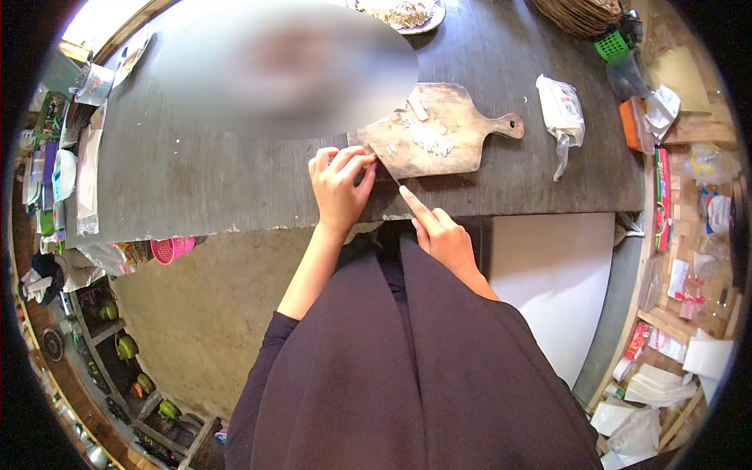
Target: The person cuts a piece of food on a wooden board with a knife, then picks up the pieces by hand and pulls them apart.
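Note:
In the head view, a wooden cutting board point(464, 117) with a holed handle lies on the dark table. Finely chopped white bits point(432, 141) are scattered over its middle, and a larger pale piece point(417, 108) rests near its far edge. My right hand point(446, 237) grips a knife point(389, 172), index finger stretched along it; the handle is hidden in my palm. The thin blade slants up-left over the board's near left corner. At that corner my left hand point(338, 180) has its fingers bent and pinched beside the blade tip. What they hold is hidden.
A plate point(440, 17) of chopped pale food stands at the table's point(235, 180) far side. To the right lies a white plastic package point(561, 106). A blurred patch hides the area beyond the board. Crowded shelves flank both sides; a pink basket point(171, 249) sits below the left edge.

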{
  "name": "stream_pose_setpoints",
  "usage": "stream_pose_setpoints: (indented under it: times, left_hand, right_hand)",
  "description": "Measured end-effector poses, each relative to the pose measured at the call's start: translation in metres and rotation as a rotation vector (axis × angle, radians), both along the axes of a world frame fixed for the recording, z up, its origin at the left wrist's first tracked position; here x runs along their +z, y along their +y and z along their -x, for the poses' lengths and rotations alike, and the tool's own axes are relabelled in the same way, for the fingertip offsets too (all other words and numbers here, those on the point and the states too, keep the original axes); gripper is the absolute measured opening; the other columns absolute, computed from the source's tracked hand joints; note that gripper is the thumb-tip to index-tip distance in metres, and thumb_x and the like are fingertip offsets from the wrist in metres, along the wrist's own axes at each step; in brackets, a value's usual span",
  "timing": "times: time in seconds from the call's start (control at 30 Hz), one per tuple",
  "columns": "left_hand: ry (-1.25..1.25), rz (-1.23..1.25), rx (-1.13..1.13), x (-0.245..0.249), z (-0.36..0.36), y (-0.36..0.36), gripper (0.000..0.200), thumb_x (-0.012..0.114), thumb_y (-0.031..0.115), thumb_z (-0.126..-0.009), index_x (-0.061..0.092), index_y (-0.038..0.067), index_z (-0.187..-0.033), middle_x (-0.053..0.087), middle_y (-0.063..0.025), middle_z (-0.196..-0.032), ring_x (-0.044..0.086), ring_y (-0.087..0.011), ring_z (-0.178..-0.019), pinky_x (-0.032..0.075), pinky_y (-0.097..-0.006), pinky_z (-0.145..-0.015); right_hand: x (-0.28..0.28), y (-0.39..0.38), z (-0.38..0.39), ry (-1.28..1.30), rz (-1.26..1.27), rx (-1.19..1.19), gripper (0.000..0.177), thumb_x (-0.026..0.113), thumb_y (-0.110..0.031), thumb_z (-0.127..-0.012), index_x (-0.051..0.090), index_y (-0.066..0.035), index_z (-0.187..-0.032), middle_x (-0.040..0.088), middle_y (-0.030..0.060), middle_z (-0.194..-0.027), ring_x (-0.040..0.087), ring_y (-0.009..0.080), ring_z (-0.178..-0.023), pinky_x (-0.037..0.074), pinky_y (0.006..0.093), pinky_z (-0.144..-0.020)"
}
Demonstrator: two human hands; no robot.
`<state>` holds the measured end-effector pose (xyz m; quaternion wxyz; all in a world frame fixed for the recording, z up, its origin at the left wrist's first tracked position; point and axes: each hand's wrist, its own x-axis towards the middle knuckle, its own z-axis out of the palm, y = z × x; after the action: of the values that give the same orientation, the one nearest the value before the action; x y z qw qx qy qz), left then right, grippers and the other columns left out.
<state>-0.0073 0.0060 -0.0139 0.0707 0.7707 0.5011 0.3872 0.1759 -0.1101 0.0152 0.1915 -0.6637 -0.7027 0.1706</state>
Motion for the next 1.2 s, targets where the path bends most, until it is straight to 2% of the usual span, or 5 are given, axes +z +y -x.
stream_pose_setpoints:
  times: [0.53, 0.6, 0.93, 1.0, 1.2]
  left_hand:
    - [0.013, -0.009, 0.012, -0.001, 0.001, 0.001, 0.015, 0.081, 0.015, -0.077, 0.075, 0.016, -0.09, 0.073, 0.0029, -0.103, 0.058, -0.0248, -0.099, 0.041, -0.0393, -0.091]
    - [0.015, -0.01, 0.011, 0.0, 0.002, 0.001, 0.015, 0.081, 0.014, -0.077, 0.075, 0.016, -0.09, 0.073, 0.0031, -0.103, 0.058, -0.0249, -0.1, 0.041, -0.0393, -0.091]
    - [0.018, 0.002, 0.009, -0.001, 0.001, 0.001, 0.015, 0.081, 0.014, -0.077, 0.074, 0.016, -0.089, 0.073, 0.0036, -0.104, 0.058, -0.0249, -0.101, 0.04, -0.0394, -0.091]
    - [0.023, 0.004, 0.013, 0.001, 0.001, 0.0, 0.014, 0.081, 0.015, -0.077, 0.074, 0.016, -0.089, 0.073, 0.0037, -0.104, 0.058, -0.0248, -0.101, 0.04, -0.0394, -0.092]
    - [0.017, -0.003, 0.027, 0.0, 0.0, 0.0, 0.011, 0.08, 0.017, -0.078, 0.075, 0.017, -0.088, 0.073, 0.0043, -0.102, 0.058, -0.0244, -0.1, 0.039, -0.0397, -0.091]
  right_hand:
    - [0.01, -0.002, -0.007, 0.151, 0.068, 0.024, 0.062, 0.063, -0.01, -0.096, 0.049, -0.032, -0.151, 0.053, 0.0137, -0.075, 0.059, 0.0343, -0.065, 0.052, 0.0447, -0.066]
    - [0.012, -0.003, -0.006, 0.154, 0.061, 0.025, 0.062, 0.062, -0.02, -0.098, 0.044, -0.038, -0.153, 0.058, 0.0126, -0.08, 0.065, 0.0364, -0.065, 0.057, 0.0473, -0.06]
    - [0.006, -0.005, 0.004, 0.007, 0.098, -0.028, 0.065, 0.065, -0.013, -0.095, 0.046, -0.039, -0.152, 0.056, 0.0117, -0.079, 0.064, 0.0353, -0.065, 0.056, 0.0458, -0.062]
    - [-0.001, -0.003, 0.005, -0.071, -0.066, -0.007, 0.062, 0.065, -0.022, -0.096, 0.045, -0.04, -0.152, 0.057, 0.0092, -0.077, 0.063, 0.0298, -0.052, 0.056, 0.0402, -0.049]
    - [0.0, -0.005, -0.003, 0.041, -0.026, -0.037, 0.063, 0.065, -0.021, -0.096, 0.045, -0.038, -0.153, 0.056, 0.0101, -0.077, 0.064, 0.0328, -0.057, 0.057, 0.0438, -0.054]
